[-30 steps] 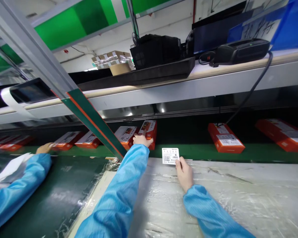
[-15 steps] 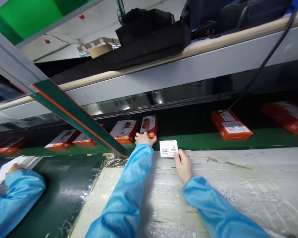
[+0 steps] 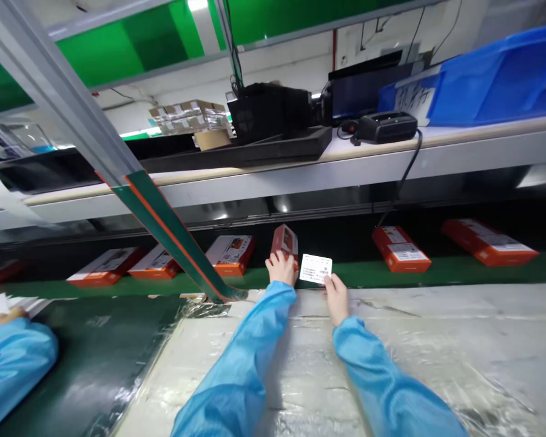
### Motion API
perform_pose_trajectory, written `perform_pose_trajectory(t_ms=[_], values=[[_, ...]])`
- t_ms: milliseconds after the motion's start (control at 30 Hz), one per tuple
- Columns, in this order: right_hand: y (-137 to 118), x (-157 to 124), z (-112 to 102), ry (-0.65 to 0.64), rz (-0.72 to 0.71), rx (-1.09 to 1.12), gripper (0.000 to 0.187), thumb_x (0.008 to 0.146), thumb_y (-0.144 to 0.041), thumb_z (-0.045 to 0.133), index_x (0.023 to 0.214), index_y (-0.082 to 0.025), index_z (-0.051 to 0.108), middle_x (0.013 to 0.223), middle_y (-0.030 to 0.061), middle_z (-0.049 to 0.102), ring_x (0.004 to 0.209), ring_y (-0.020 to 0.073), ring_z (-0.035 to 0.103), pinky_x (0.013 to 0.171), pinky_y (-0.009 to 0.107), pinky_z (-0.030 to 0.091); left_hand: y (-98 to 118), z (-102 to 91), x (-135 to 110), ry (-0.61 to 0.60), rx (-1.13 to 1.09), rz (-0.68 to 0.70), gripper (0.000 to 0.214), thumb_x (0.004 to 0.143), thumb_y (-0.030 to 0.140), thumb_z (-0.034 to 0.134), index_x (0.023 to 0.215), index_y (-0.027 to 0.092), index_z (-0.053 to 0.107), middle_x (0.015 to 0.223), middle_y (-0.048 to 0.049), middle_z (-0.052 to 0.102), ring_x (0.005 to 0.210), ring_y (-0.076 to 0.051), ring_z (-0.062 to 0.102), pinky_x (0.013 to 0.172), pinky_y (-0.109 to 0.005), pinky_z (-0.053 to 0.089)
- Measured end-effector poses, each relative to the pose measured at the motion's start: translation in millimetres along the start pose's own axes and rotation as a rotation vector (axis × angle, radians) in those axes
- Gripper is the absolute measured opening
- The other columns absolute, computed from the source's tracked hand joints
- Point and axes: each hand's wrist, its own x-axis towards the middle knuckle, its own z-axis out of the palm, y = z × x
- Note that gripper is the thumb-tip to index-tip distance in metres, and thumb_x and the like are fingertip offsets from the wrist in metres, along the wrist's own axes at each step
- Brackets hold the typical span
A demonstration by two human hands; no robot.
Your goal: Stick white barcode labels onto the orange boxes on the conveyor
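My left hand (image 3: 281,268) grips the near end of an orange-and-white product box (image 3: 285,240), which stands tilted on the green conveyor belt (image 3: 359,274). My right hand (image 3: 336,298) pinches a small white label card (image 3: 315,268) printed with a barcode and QR code. The card is held up just to the right of the box, close to it but apart. Both blue sleeves reach forward over a plastic-covered work surface (image 3: 391,358).
Several orange boxes (image 3: 402,249) lie along the belt on both sides. A green-and-orange rail (image 3: 173,240) runs diagonally at left. A co-worker's blue-sleeved arm (image 3: 13,364) lies at lower left. The shelf above holds a blue bin (image 3: 491,79), black devices and a cable.
The view has swung upward. The card now sits closer to the box, and my left hand has moved down the box to its near end.
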Motion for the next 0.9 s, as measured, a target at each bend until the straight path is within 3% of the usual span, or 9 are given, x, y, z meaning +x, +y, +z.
perform_pose_trajectory(t_ms=[133,267,367,500,567,700,800,900], values=[[-13,48,9,-0.062,-0.023,0.053,0.058,0.073,-0.071,0.052,0.083,-0.015,0.059,0.088,0.0084,0.063,0.088,0.0253,0.058,0.072,0.028,0.048,27,1.9,-17,0.145,-0.219,0.215,0.051,0.077,0.031,0.065,0.127,0.026,0.058,0.139,-0.0124,0.037,0.131,-0.044,0.024,0.107,-0.061,0.026],[-18,90,24,-0.073,-0.009,-0.023,0.053,0.075,-0.065,0.050,0.085,-0.014,0.061,0.088,0.0082,0.064,0.091,0.0252,0.059,0.074,0.027,0.048,27,13.9,-26,0.265,-0.512,0.414,0.062,0.077,0.015,0.055,0.138,0.017,0.044,0.145,-0.0145,0.027,0.140,-0.037,0.016,0.110,-0.055,0.033],[-17,112,24,-0.068,0.046,-0.190,0.039,0.081,-0.054,0.051,0.074,-0.016,0.057,0.077,0.0058,0.062,0.079,0.0217,0.059,0.067,0.025,0.045,15,26.3,-31,0.199,-0.680,0.487,0.062,0.077,0.009,0.046,0.138,0.009,0.035,0.148,-0.0158,0.024,0.138,-0.026,0.028,0.110,-0.042,0.041],[-15,133,4,-0.043,0.136,-0.487,0.026,0.091,-0.034,0.052,0.074,-0.014,0.057,0.073,0.0031,0.059,0.071,0.0178,0.057,0.065,0.025,0.044,5,33.3,-36,0.106,-0.735,0.499,0.054,0.080,0.012,0.045,0.134,0.013,0.038,0.141,-0.0126,0.039,0.126,-0.022,0.045,0.105,-0.037,0.046],[-16,138,-9,-0.043,0.169,-0.643,0.022,0.091,-0.027,0.050,0.076,-0.014,0.061,0.076,0.0042,0.060,0.074,0.0188,0.058,0.067,0.025,0.043,-1,31.3,-36,0.183,-0.744,0.418,0.046,0.082,0.013,0.044,0.128,0.014,0.045,0.133,-0.0120,0.047,0.120,-0.022,0.049,0.103,-0.037,0.046],[-22,133,-27,-0.048,0.189,-0.951,0.022,0.086,-0.029,0.051,0.079,-0.015,0.067,0.082,0.0105,0.062,0.084,0.0261,0.060,0.072,0.029,0.043,-30,27.4,-27,0.395,-0.683,0.093,0.032,0.085,0.017,0.046,0.116,0.015,0.055,0.123,-0.0125,0.053,0.117,-0.024,0.050,0.102,-0.039,0.043],[-25,120,-30,0.009,0.158,-1.147,0.024,0.085,-0.030,0.053,0.089,-0.013,0.068,0.096,0.0171,0.060,0.095,0.0343,0.056,0.080,0.040,0.043,-63,32.4,-15,0.427,-0.523,-0.194,0.039,0.084,0.021,0.050,0.121,0.012,0.054,0.131,-0.0165,0.046,0.126,-0.029,0.043,0.106,-0.043,0.038],[-27,107,-27,0.168,0.055,-1.306,0.038,0.083,-0.030,0.055,0.110,-0.005,0.061,0.115,0.0255,0.050,0.109,0.0415,0.046,0.091,0.054,0.036,-92,43.1,-3,0.399,-0.376,-0.444,0.057,0.080,0.027,0.058,0.131,0.003,0.045,0.139,-0.0227,0.035,0.136,-0.035,0.028,0.112,-0.048,0.029]])
